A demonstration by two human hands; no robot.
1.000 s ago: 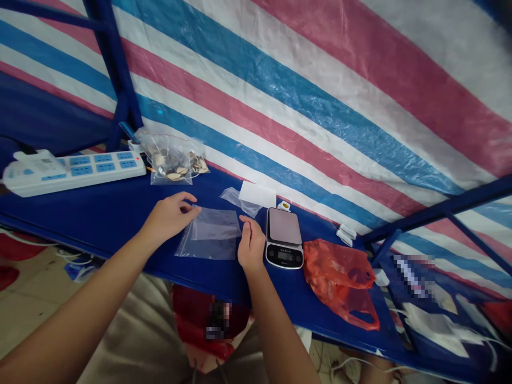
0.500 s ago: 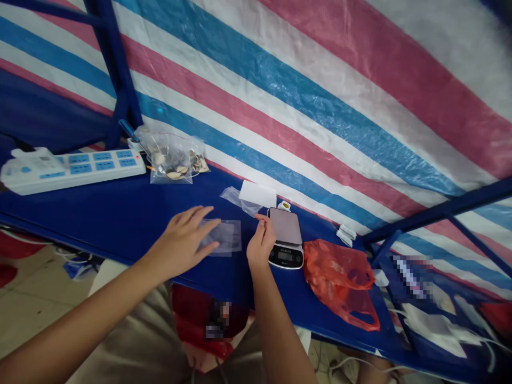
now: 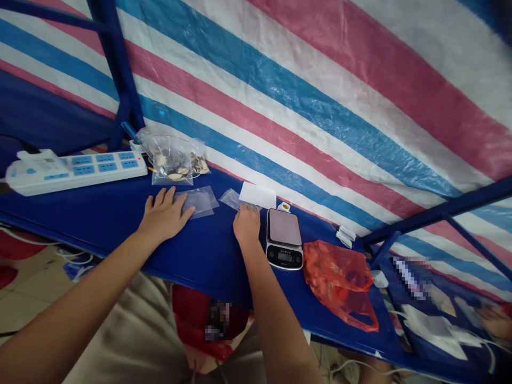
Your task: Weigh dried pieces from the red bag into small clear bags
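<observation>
My left hand (image 3: 163, 214) lies with fingers spread on the blue table, its fingertips at the near edge of a flat clear plastic bag (image 3: 202, 202). My right hand (image 3: 247, 223) reaches to another clear plastic bag (image 3: 230, 198) that lies by a white sheet of paper (image 3: 258, 194). Its fingers are bent downward, and whether they grip that bag cannot be made out. Just right of this hand stands a kitchen scale (image 3: 285, 229) with a bare pinkish plate. Behind the left hand, clear bags of dried slices (image 3: 176, 168) rest against the striped sheet.
A white power strip (image 3: 100, 166) lies at the back left. Right of the scale is a crumpled red plastic bag (image 3: 340, 280). A small white item (image 3: 284, 206) sits behind the scale, and white folded pieces (image 3: 346, 236) lie farther right. Blue metal bars frame both sides.
My left hand has moved left and away from me, and the flat bag shifted with it. My right hand has moved from beside the scale to the bag near the paper.
</observation>
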